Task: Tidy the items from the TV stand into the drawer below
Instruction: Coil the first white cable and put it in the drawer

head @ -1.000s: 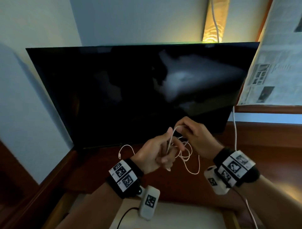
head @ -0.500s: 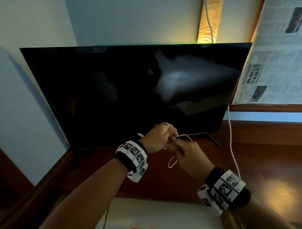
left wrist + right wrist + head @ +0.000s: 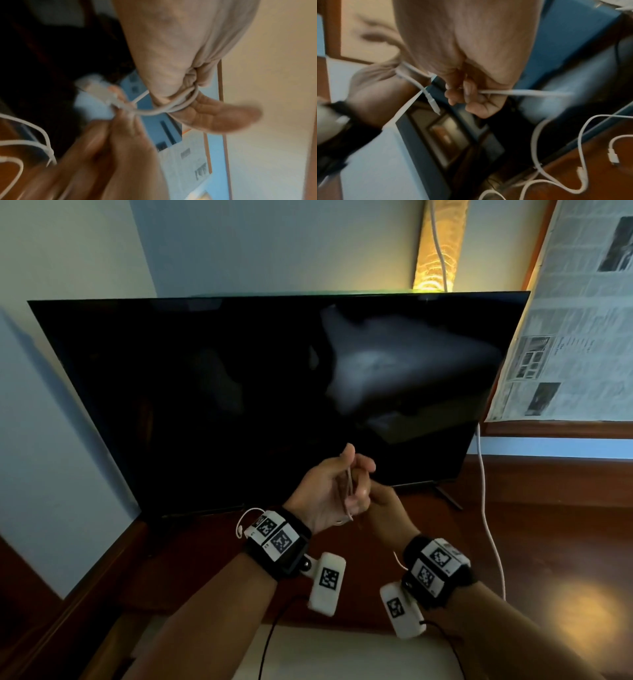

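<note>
Hands are closing together at lower centre of head view since a second ago, loose loops now gathered | left hand [image 3: 329, 491] is gripping coiled thin white charging cable [image 3: 171, 108], fingers curled round it | right hand [image 3: 387, 508] is pinching a strand | coiling nearly done, pale open drawer [image 3: 342, 652] waiting at bottom edge | second white cable [image 3: 582, 155] is lying on dark wooden TV stand [image 3: 548, 542], black TV [image 3: 239, 388] crowding behind

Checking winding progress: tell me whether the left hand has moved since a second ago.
Yes. The left hand rose against the TV, now fully before the screen.
</note>
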`<control>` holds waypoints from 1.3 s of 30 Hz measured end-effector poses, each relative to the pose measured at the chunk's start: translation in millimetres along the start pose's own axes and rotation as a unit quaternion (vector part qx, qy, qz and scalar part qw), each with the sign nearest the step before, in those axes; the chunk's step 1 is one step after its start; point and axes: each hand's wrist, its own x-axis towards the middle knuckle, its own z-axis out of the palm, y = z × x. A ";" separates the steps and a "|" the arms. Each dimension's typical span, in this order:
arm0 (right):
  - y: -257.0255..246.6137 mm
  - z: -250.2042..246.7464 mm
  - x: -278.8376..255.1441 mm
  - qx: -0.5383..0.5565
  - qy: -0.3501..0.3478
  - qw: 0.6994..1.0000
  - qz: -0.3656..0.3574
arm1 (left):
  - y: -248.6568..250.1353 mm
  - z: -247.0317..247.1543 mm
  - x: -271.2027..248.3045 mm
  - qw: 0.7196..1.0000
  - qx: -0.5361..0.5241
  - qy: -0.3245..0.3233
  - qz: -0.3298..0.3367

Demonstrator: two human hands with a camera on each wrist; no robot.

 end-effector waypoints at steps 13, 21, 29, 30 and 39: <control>-13.3 -39.3 43.7 -0.235 0.006 0.968 -0.090 | -1.3 -64.0 17.9 0.898 0.410 0.037 -0.155; 6.3 1.3 26.5 -0.036 -0.003 0.999 0.009 | -5.9 -41.2 17.9 0.997 -0.063 0.003 -0.045; -4.5 6.5 -16.2 -0.149 -0.159 0.969 0.114 | -10.7 -48.3 28.2 0.900 0.400 0.171 -0.009; -7.0 -0.2 -18.4 -0.177 -0.157 0.966 0.103 | -7.9 -51.3 23.7 0.866 0.476 0.146 -0.045; -28.7 -24.3 -9.8 -0.123 0.086 0.984 -0.101 | -3.2 -24.8 -12.9 0.939 0.288 -0.069 -0.177</control>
